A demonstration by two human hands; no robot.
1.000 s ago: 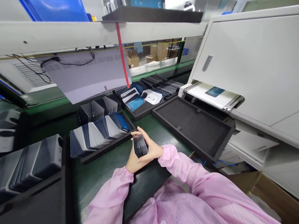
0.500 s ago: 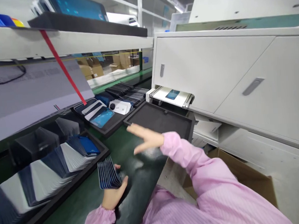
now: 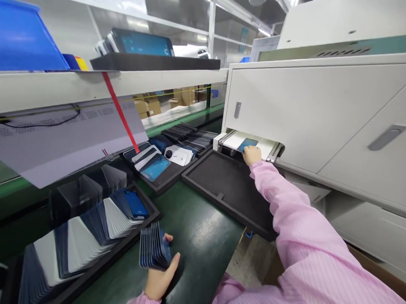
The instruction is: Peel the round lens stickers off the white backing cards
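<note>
In my left hand (image 3: 159, 277) is a fanned stack of thin dark-blue phone panels (image 3: 152, 246), held upright above the green bench. My right hand (image 3: 252, 155) reaches far forward over a black tray, fingers curled at the near edge of a single blue phone panel (image 3: 247, 143). That panel lies on the white conveyor belt (image 3: 266, 147) coming out of the machine. My right fingertips are partly hidden, but they appear closed on the panel's edge.
Left of my left hand, a long black tray (image 3: 103, 260) holds rows of blue and white panels. More panels lie in a second tray (image 3: 165, 185). The black tray (image 3: 221, 178) sits before the conveyor. A white machine (image 3: 316, 114) stands right; a shelf (image 3: 172, 77) crosses above the bench.
My right hand has moved forward from over the bench to the panel on the conveyor, its spread fingers now closed. My left hand still holds the stack. The camera view has shifted.
</note>
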